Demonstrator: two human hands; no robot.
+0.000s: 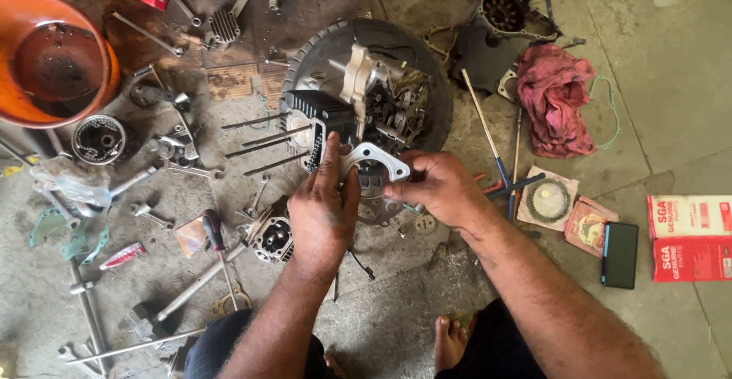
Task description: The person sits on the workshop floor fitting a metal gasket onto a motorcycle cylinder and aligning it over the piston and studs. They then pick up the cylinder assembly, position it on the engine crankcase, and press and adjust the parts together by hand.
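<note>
Both hands hold a flat, pale metal gasket plate (375, 156) with a round middle hole and small corner holes. My left hand (324, 207) grips its left edge, thumb up. My right hand (435, 187) pinches its right edge. The plate hovers just in front of a black finned engine cylinder (319, 112) and a partly stripped engine (385, 89) lying on a black tyre (435, 81). Several long studs (263, 139) stick out to the left of the cylinder. A second finned engine part (273, 236) lies by my left wrist.
An orange tub (57, 62) stands at the top left. Spanners, a screwdriver (217, 245) and loose parts cover the floor at left. At right lie a pink rag (557, 101), a T-handle wrench (496, 162), packets, a dark phone (619, 255) and red-and-white boxes (690, 238). My bare foot (451, 341) is below.
</note>
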